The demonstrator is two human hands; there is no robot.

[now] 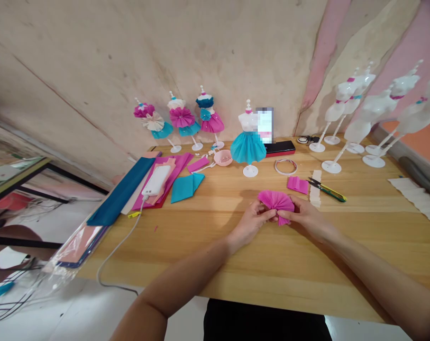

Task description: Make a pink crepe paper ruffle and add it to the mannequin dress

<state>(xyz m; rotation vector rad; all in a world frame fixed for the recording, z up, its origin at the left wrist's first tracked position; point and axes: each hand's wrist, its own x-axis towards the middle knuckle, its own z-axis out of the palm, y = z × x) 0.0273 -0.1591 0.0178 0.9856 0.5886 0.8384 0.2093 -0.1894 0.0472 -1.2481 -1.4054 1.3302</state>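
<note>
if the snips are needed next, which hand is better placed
Probably the right hand: it is nearer the snips, which lie on its side. The left hand, gripping the pink pleated piece too, could perhaps hold it alone.

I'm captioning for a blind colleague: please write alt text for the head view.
A person's left hand and right hand pinch a pleated magenta fan over a wooden table. Behind it stands a white miniature dress form in a turquoise skirt; thread snips lie beyond the right hand.
</note>
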